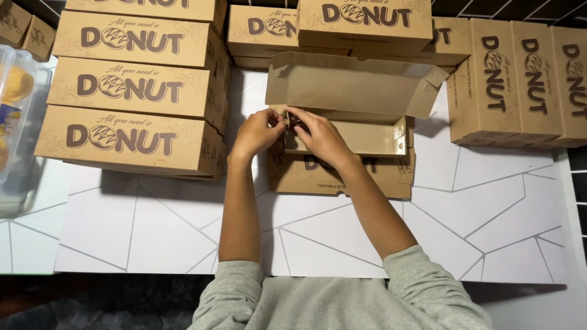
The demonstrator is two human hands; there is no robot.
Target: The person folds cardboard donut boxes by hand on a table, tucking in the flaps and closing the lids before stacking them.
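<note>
Grip, left hand (255, 131): fingers curled and pinched shut on the left end flap (282, 120) of the open box, thumb side toward the right hand
Grip, right hand (318, 135): fingers bent down over the same corner, closed on the box's near-left edge; touching or almost touching the left hand
Open box (367, 135): brown cardboard, long and narrow, lid (351, 85) folded back and standing open behind it, resting on top of a closed box (342, 177) of the same kind
Box position: centre of the table, straight ahead of both forearms
Inside of box: mostly hidden by the hands at the left end; bare cardboard visible along the right part
Left stack (134, 91): closed brown boxes piled several high, just beside the left hand
Back row (361, 21): more closed boxes behind the open lid
Right group (520, 79): closed boxes standing on end, well apart from the hands
Table (477, 208): white surface with thin grey angular lines
Far left: clear plastic container (18, 104) with something yellow inside, contents unclear
Sleeves (342, 299): grey, pushed up at the elbows
</note>
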